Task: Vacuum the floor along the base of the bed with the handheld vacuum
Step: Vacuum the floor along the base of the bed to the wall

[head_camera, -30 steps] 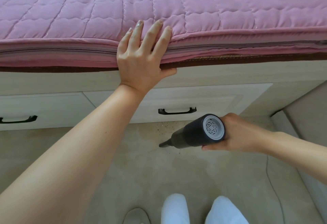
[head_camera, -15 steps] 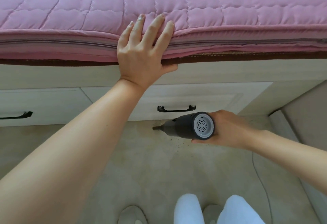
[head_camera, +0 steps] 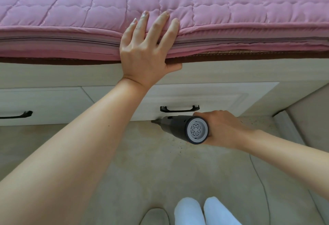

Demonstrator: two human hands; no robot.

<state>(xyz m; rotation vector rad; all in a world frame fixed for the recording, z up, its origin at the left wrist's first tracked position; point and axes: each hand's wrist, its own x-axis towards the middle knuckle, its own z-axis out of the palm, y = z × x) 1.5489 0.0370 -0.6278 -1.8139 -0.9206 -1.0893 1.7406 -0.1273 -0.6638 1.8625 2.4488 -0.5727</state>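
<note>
At the foot of the bed, the right hand grips a dark handheld vacuum, its nozzle tip touching the seam where drawer front meets floor. The left hand rests flat, fingers spread, on the pink quilt's edge. Vacuuming seems underway; dark crumbs just beside the vacuum likely need the next pass.

Handheld vacuum: dark cylindrical body, grey vented rear cap facing the camera. Tilted low, narrow nozzle tip at the seam where floor meets the bed base, below a drawer handle. Dark crumbs lie scattered on the beige floor just beside the body.
</note>
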